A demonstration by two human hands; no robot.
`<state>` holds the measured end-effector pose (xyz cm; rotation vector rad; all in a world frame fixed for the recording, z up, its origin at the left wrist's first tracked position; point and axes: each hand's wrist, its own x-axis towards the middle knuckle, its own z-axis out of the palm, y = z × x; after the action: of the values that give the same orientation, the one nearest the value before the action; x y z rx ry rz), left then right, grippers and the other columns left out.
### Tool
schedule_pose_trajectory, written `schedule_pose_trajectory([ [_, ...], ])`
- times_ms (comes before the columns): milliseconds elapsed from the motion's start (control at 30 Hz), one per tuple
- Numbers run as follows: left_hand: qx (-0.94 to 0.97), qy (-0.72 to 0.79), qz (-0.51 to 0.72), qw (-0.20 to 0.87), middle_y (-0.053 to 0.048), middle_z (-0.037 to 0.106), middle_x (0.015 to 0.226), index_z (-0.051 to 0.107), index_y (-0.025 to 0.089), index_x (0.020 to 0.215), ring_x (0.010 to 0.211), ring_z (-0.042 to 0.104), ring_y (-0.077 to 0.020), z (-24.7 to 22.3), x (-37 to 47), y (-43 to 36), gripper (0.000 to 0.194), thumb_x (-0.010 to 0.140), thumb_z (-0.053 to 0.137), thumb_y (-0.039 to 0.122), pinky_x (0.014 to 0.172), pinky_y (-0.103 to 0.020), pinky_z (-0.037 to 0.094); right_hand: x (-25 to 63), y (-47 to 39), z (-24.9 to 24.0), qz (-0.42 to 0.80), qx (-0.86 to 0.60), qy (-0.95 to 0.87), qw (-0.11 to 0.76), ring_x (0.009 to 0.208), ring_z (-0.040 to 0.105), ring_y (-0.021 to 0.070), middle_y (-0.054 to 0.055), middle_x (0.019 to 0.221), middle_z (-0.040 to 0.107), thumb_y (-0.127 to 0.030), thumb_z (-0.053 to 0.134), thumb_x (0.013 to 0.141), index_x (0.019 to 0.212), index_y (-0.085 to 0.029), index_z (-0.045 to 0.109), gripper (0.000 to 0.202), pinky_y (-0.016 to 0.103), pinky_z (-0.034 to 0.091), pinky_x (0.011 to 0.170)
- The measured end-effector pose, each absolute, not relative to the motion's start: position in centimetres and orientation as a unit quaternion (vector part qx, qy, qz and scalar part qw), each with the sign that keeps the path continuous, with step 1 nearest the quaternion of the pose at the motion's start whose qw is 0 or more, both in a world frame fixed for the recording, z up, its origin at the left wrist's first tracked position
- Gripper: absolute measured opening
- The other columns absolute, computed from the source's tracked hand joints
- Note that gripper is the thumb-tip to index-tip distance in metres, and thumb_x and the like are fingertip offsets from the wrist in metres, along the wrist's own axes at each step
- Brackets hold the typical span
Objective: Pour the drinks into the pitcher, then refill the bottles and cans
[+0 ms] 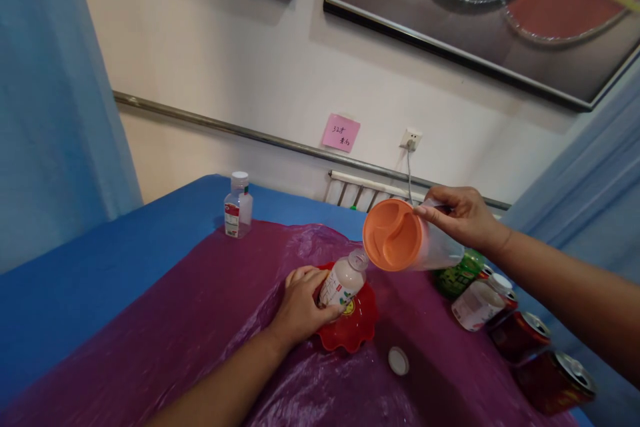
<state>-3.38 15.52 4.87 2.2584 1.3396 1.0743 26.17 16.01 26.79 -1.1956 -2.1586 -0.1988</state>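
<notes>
My left hand (303, 303) is wrapped round a small clear bottle (343, 283) with a white printed label. Its mouth is uncapped, and pale contents show inside. The bottle stands tilted over a red scalloped dish (357, 327). By its handle my right hand (460, 217) grips a translucent pitcher (435, 250) with an orange lid (393, 235). That pitcher is tipped on its side, its lid end close to the bottle's mouth. Whether liquid is flowing between them I cannot tell. A white cap (399, 361) lies on the purple plastic sheet beside the dish.
A clear, white-capped bottle (239, 207) stands at the back left. Along the right side are a green bottle (459, 273), a labelled bottle (479, 305) and several dark red cans (553, 380). Purple plastic sheeting (210, 320) covers the blue table (75, 280). Behind is a wall with a socket (411, 139).
</notes>
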Motion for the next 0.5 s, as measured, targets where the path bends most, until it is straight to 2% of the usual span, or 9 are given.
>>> schedule_pose_trajectory([
  [167, 0.780, 0.479, 0.349, 0.201, -0.004, 0.071, 0.118, 0.070, 0.025, 0.117, 0.117, 0.056, -0.0321, 5.3, -3.3, 15.4, 0.060, 0.060, 0.086, 0.039, 0.105, -0.048, 0.036, 25.8, 15.8, 27.4, -0.110, -0.445, -0.839, 0.292, 0.050, 0.044, 0.0112, -0.002, 0.054, 0.050, -0.058, 0.061, 0.091, 0.065, -0.020, 0.058, 0.047, 0.026, 0.031, 0.048],
  [500, 0.781, 0.470, 0.351, 0.217, -0.004, 0.071, 0.119, 0.070, 0.027, 0.118, 0.117, 0.055, -0.0322, 5.1, -3.4, 15.3, 0.060, 0.061, 0.085, 0.041, 0.106, -0.050, 0.035, 25.3, 15.5, 28.0, -0.155, -0.416, -0.859, 0.256, 0.050, 0.051, 0.0124, -0.001, 0.056, 0.057, -0.055, 0.060, 0.093, 0.069, -0.020, 0.061, 0.043, 0.026, 0.035, 0.049],
])
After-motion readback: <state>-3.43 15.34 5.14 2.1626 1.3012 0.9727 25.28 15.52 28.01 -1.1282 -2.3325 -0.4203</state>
